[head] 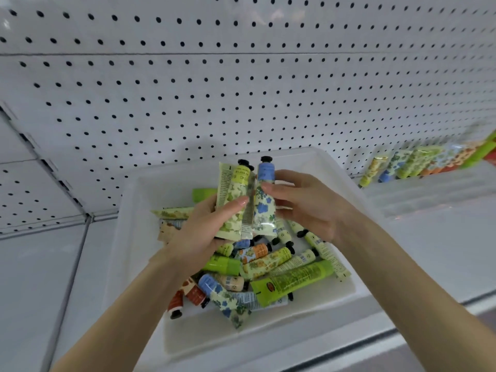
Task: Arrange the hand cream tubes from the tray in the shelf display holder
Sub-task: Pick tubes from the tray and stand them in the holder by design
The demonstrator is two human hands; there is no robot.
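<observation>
over the tray [214,336], left hand [198,234] grips tubes [233,210] caps-up while right hand [308,205] pinches a blue tube [264,210], seemingly bunching them for shelving.

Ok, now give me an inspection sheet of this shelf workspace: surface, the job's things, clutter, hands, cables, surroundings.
Surface: white shelf, the tray sitting on it.
Job's things: loose tubes piled crisscross in the tray; a bunch of tubes held upright above them, the blue-flower tube among them; a row of tubes already standing in the display holder at far right.
Clutter: nothing seen.
Hands: left hand grips the bunch, thumb across the front; right hand pinches the blue-flower tube.
Cables: nothing seen.
Surroundings: white pegboard behind the shelf.
</observation>
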